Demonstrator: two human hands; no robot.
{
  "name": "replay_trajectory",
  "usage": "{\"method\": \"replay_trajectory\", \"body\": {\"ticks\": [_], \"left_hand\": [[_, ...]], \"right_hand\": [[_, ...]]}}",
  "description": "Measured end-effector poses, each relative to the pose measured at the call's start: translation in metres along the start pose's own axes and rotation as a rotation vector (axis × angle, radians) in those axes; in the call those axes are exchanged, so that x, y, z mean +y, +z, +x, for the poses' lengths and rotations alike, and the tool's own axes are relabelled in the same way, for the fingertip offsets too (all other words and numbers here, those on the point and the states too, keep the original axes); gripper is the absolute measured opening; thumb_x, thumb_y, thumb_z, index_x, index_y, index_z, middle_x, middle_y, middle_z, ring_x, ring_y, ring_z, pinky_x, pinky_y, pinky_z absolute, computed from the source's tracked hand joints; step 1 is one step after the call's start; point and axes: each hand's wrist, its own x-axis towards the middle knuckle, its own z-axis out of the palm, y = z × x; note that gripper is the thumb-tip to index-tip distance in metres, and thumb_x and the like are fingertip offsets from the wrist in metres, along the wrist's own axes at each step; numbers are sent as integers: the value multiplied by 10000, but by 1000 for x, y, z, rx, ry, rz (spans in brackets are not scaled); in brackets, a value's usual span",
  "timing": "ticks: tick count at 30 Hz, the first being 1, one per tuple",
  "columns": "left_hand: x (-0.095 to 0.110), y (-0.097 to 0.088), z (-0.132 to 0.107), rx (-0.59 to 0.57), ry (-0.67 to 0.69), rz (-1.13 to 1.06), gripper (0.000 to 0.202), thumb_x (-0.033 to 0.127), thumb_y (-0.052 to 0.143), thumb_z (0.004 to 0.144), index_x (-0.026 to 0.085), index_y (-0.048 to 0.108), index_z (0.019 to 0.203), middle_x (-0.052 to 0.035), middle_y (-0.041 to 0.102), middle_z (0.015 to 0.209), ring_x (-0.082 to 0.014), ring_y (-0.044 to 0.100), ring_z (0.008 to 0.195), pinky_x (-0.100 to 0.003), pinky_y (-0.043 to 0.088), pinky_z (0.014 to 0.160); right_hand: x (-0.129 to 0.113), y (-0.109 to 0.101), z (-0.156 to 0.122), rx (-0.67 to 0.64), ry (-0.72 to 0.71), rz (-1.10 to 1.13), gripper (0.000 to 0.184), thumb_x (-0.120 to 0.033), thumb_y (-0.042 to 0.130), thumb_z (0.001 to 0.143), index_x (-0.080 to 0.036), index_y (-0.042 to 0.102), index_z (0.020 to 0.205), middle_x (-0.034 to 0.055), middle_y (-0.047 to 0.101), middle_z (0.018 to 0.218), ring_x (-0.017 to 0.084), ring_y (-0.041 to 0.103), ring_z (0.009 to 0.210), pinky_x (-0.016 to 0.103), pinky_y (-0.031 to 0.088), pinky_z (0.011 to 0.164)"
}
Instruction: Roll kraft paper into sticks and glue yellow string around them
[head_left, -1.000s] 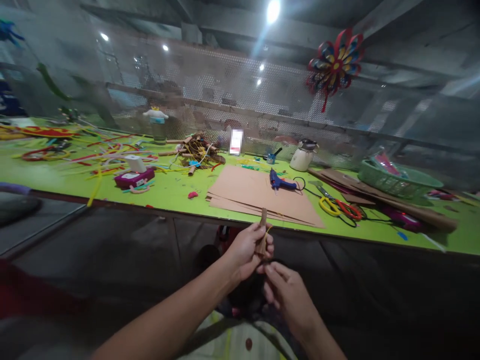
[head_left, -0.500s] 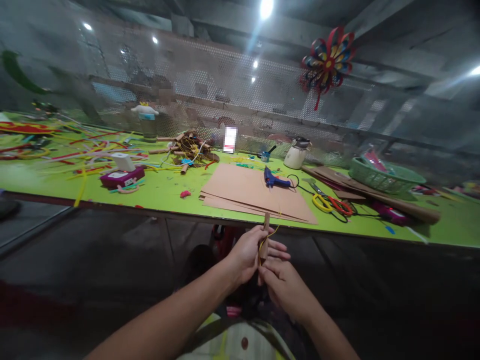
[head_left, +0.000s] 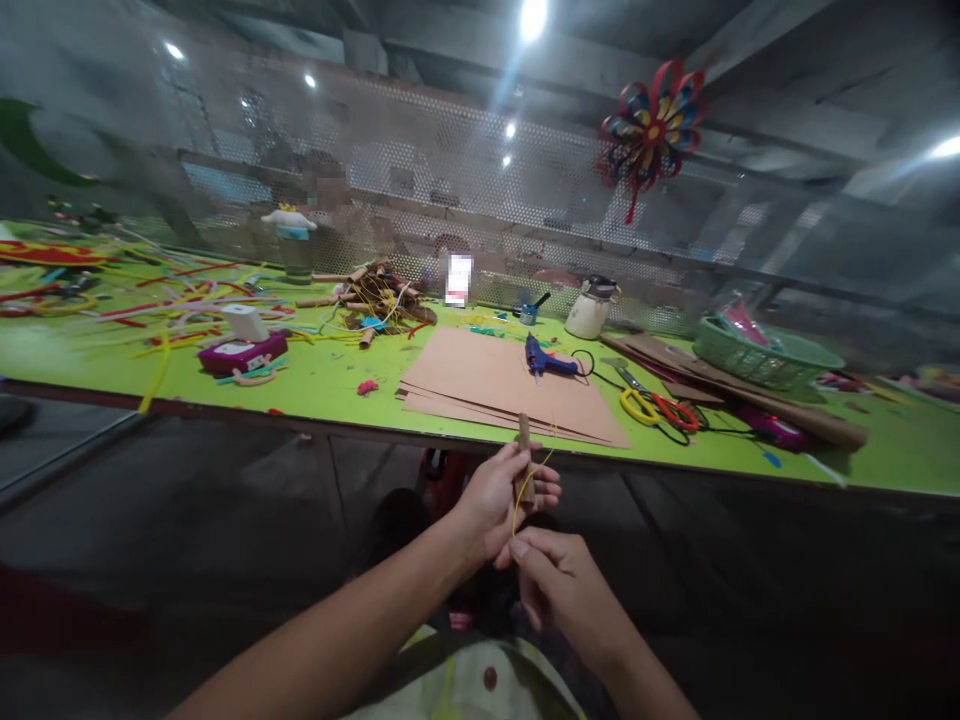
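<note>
My left hand (head_left: 501, 497) is closed around a small rolled brown cardboard stick (head_left: 523, 432) held upright below the table edge. A thin yellow strand (head_left: 526, 487) runs from the stick down to my right hand (head_left: 556, 583), which pinches its lower end just beneath the left hand. Both hands sit over my lap, in front of the green table (head_left: 330, 375).
On the table lie stacked brown cardboard sheets (head_left: 510, 390), a blue glue gun (head_left: 547, 361), yellow and red scissors (head_left: 656, 408), a white jar (head_left: 589, 311), a green basket (head_left: 765, 356), a purple box (head_left: 241, 351) and several coloured strips (head_left: 157, 300). A perforated screen with a paper pinwheel (head_left: 649, 124) stands behind.
My right hand has dropped lower, drawing the yellow strand down from the stick. The left hand has kept hold of the stick and risen slightly.
</note>
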Motion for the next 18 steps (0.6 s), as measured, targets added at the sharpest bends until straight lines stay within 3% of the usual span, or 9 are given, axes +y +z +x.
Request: {"method": "replay_trajectory", "body": {"ticks": [5, 10, 15, 18], "left_hand": [[7, 1, -4, -20, -2, -19, 155, 174, 375, 868, 148, 430, 1010, -58, 598, 671, -131, 589, 542, -202, 432, 502], [9, 1, -7, -23, -70, -9, 164, 184, 379, 860, 131, 461, 992, -53, 576, 648, -100, 533, 470, -154, 327, 409], [7, 0, -5, -15, -82, 29, 172, 200, 382, 849, 139, 469, 984, -9, 513, 579, -59, 399, 363, -142, 158, 338], [6, 0, -5, -47, -97, 27, 172, 210, 361, 856, 148, 477, 965, 27, 450, 536, -34, 285, 325, -150, 123, 341]], "right_hand": [[-1, -2, 4, 56, -37, -20, 317, -361, 441, 837, -118, 611, 724, -74, 399, 334, 46, 298, 293, 169, 208, 349], [7, -3, 5, 115, 25, -17, 311, -378, 451, 810, -127, 571, 672, -86, 356, 313, 47, 278, 272, 174, 171, 328], [8, -2, 5, 105, 33, -40, 309, -389, 445, 802, -134, 562, 674, -88, 353, 312, 48, 271, 270, 177, 178, 328], [10, -2, 6, 103, 53, -27, 323, -402, 449, 798, -128, 570, 677, -88, 345, 314, 52, 277, 276, 179, 185, 331]]}}
